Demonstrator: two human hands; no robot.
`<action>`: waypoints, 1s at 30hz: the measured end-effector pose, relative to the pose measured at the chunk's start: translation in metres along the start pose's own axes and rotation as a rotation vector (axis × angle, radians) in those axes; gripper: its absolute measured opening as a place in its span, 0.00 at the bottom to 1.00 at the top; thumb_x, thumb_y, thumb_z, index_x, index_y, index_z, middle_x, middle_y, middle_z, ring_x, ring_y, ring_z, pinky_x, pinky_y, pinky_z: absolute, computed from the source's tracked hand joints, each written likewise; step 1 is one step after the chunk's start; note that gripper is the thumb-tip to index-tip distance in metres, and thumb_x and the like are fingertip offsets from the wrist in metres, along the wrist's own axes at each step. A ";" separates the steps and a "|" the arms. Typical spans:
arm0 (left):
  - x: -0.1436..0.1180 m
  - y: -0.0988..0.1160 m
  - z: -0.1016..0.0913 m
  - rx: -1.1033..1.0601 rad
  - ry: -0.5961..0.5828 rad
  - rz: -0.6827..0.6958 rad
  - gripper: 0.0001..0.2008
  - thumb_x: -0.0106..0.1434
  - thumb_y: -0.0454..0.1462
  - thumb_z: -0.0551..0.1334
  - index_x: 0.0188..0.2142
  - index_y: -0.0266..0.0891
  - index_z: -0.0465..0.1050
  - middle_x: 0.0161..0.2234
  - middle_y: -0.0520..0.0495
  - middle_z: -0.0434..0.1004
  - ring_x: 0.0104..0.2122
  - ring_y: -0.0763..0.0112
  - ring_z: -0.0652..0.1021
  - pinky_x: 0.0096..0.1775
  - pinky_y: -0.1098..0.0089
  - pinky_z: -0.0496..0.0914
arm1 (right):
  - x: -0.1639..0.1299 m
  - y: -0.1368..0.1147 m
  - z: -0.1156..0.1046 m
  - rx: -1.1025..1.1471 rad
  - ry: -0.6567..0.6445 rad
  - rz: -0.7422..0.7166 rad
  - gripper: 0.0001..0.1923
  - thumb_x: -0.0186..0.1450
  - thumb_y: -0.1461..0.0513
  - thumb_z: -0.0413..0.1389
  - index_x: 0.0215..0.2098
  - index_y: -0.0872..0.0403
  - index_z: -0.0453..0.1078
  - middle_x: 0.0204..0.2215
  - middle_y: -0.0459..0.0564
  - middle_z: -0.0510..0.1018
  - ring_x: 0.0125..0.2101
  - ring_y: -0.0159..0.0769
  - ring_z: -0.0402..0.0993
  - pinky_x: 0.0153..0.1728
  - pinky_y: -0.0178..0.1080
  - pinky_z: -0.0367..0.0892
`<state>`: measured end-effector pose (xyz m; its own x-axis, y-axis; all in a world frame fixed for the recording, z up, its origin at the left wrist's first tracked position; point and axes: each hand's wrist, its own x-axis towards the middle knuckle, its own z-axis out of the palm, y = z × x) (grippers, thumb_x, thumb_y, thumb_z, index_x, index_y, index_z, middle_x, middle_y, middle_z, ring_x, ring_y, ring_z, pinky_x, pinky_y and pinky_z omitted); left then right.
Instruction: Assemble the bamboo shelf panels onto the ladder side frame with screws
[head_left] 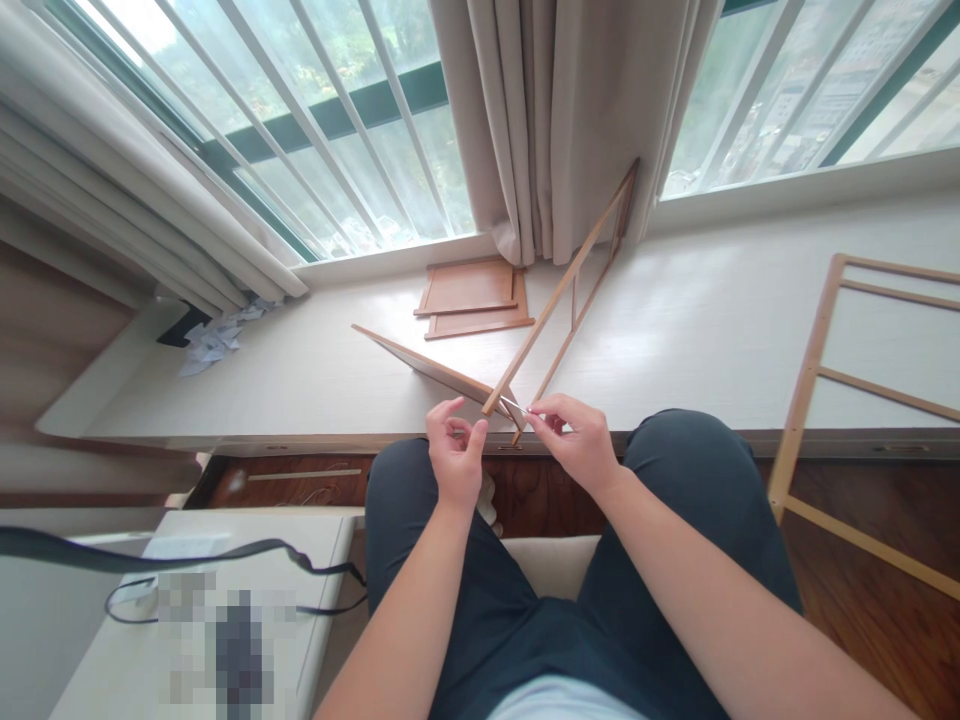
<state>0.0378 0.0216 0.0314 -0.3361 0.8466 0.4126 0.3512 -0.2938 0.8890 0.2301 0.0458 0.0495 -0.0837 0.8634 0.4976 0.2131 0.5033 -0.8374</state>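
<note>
My right hand (576,438) pinches a thin silver metal piece (516,407), likely a small tool or screw, against the near end of a long wooden ladder-like frame (574,268). That frame leans from the white ledge up to the curtain. My left hand (454,452) hovers just left of the frame's end, fingers curled with thumb and forefinger close together and nothing visible in them. A flat wooden panel (431,367) lies tilted on the ledge beside the frame's end. I am seated, with both knees below the hands.
Two wooden panels (472,298) are stacked on the white ledge (697,330) by the curtain (559,120). A larger wooden frame (825,400) leans at the right. Crumpled paper (214,340) lies at the left. A white table (247,610) with a black cable (187,556) stands lower left.
</note>
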 end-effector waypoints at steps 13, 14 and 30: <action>0.022 0.012 0.012 0.180 -0.193 0.274 0.17 0.73 0.41 0.60 0.58 0.41 0.74 0.60 0.38 0.73 0.51 0.60 0.79 0.36 0.70 0.79 | -0.001 0.003 0.000 0.001 0.001 0.062 0.05 0.70 0.60 0.60 0.36 0.52 0.76 0.30 0.47 0.80 0.25 0.33 0.72 0.28 0.37 0.69; 0.022 0.013 0.012 0.179 -0.185 0.274 0.17 0.73 0.41 0.60 0.58 0.41 0.75 0.60 0.38 0.73 0.52 0.60 0.79 0.37 0.70 0.79 | 0.000 0.003 0.000 0.003 0.001 0.069 0.05 0.70 0.59 0.60 0.36 0.52 0.76 0.29 0.47 0.80 0.25 0.33 0.72 0.28 0.37 0.68; 0.019 0.003 0.011 0.097 -0.202 0.173 0.18 0.72 0.43 0.61 0.59 0.42 0.75 0.62 0.38 0.71 0.43 0.66 0.81 0.34 0.69 0.80 | -0.001 0.005 0.004 0.234 -0.065 0.367 0.15 0.67 0.50 0.61 0.32 0.53 0.78 0.28 0.49 0.81 0.24 0.34 0.72 0.26 0.36 0.69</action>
<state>0.0427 0.0414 0.0398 -0.0860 0.8616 0.5003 0.4734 -0.4065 0.7814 0.2272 0.0479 0.0437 -0.1058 0.9833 0.1484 0.0144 0.1507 -0.9885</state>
